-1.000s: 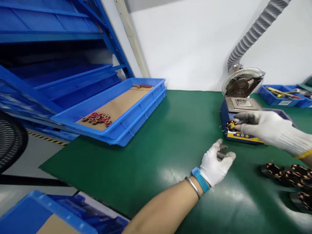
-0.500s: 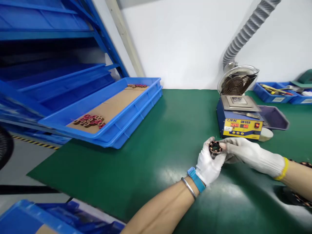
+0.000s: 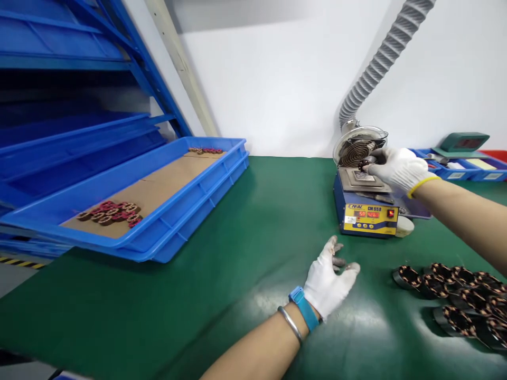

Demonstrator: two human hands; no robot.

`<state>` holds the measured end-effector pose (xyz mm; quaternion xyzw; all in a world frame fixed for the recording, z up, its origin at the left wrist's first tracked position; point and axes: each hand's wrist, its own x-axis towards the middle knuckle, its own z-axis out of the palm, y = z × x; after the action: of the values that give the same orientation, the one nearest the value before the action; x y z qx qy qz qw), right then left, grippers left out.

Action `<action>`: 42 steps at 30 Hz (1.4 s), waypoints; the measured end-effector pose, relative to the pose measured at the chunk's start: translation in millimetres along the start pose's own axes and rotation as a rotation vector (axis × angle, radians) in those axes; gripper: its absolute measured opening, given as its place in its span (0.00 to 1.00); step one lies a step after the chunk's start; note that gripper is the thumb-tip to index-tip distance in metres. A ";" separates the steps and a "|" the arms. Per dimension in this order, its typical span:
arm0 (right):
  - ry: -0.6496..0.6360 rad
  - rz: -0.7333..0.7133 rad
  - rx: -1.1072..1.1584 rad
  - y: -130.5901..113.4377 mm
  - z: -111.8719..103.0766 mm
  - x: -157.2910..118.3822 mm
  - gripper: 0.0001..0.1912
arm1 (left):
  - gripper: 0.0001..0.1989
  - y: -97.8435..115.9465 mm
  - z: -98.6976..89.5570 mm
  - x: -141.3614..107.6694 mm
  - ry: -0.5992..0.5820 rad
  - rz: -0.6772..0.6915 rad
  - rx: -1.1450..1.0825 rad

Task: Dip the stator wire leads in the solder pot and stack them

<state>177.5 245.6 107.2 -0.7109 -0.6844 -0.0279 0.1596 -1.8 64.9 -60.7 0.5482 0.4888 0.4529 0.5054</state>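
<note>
My right hand, in a white glove with a yellow cuff, grips a motor stator, a dark ring with copper windings, over the solder pot. The fingers hide part of the ring. The pot is a blue box with a yellow front panel, red digits and a metal top. My left hand, gloved in white, hovers over the green table with its fingers apart and nothing in them. Several more stators stand grouped at the right.
A long blue crate with cardboard and several small red-brown cores stands at the left, beside a blue rack. A grey exhaust hose comes down to the round hood. Blue bins line the back right.
My right hand has carried the stator from my left hand up and over the solder pot. The left hand has let go and opened. My view has turned somewhat to the right.
</note>
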 end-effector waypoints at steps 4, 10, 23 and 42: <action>-0.042 -0.027 -0.016 1.9 4.8 22.8 0.31 | 0.36 -0.3 -0.8 0.8 -0.004 -0.011 -0.014; -0.070 -0.055 -0.024 1.5 18.9 28.2 0.32 | 0.36 -0.6 -1.2 1.6 -0.017 -0.015 -0.025; -0.086 -0.055 -0.029 -0.5 25.0 26.4 0.30 | 0.35 2.7 -2.0 1.0 -0.018 -0.027 0.002; -0.018 0.000 0.228 1.8 5.9 19.0 0.32 | 0.34 1.6 -1.6 1.5 -0.012 -0.008 -0.006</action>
<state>179.4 265.4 106.2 -0.6882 -0.6847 0.0565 0.2332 -3.2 66.6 -59.0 0.5474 0.4865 0.4492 0.5117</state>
